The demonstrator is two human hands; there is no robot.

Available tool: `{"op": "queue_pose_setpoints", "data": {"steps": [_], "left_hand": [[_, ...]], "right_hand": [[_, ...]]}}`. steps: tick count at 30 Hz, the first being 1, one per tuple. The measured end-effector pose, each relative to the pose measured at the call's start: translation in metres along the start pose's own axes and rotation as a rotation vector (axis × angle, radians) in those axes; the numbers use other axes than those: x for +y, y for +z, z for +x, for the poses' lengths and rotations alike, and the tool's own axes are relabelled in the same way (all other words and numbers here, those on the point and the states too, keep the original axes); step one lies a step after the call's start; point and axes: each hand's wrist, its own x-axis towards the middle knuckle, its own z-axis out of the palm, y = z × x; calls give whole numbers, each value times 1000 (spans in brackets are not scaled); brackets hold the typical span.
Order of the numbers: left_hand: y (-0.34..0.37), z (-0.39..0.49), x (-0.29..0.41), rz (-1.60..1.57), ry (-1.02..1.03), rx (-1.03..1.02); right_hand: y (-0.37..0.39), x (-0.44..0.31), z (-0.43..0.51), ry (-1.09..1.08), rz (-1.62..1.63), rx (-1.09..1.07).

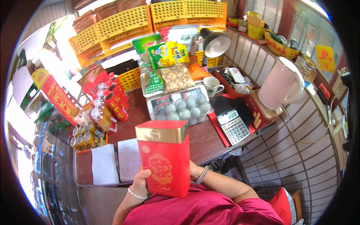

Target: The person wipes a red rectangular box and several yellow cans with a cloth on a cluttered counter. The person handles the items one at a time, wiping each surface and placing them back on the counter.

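Note:
A tall red gift box [166,166] with a gold band and a gold printed emblem stands upright between my two hands, close to my body. My left hand [141,180] grips its left edge, the thumb lying on the front face. On the far side, my right hand [194,170] holds the right edge; most of its fingers are hidden behind the box. White papers [128,157] lie on the dark red wooden table [201,144] beyond my left hand. A calculator [233,126] rests at the table's right edge. Behind the box is a clear plastic egg carton [184,108] with several pale eggs.
Red bottles [117,105] and drink cans [91,137] crowd the left side. Bagged dry goods [175,77] lie on a scale [152,105] at the back. To the right are a mug [213,85], a desk lamp [216,43] and a pink electric kettle [279,83] on a carton [261,112].

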Motion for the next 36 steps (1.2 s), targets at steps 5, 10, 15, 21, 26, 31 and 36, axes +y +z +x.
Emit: {"op": "queue_pose_setpoints", "data": {"steps": [5, 10, 15, 21, 26, 31, 36], "left_hand": [[6, 0, -4, -4, 2, 102], [12, 8, 5, 237, 182, 133], [13, 17, 5, 504, 261, 235], [8, 21, -2, 814, 245, 224], [-13, 23, 0, 423, 180, 184], [-17, 31, 20, 276, 506, 395], [14, 26, 45, 416, 772, 219]], "right_hand": [[-6, -11, 2, -222, -74, 78], [-11, -31, 9, -280, 181, 205], [-5, -40, -5, -346, 96, 95], [8, -41, -12, -326, 5, 172], [-6, -41, -11, -202, 242, 205], [-18, -36, -11, -206, 361, 184], [-14, -34, -10, -245, 260, 153]]}}
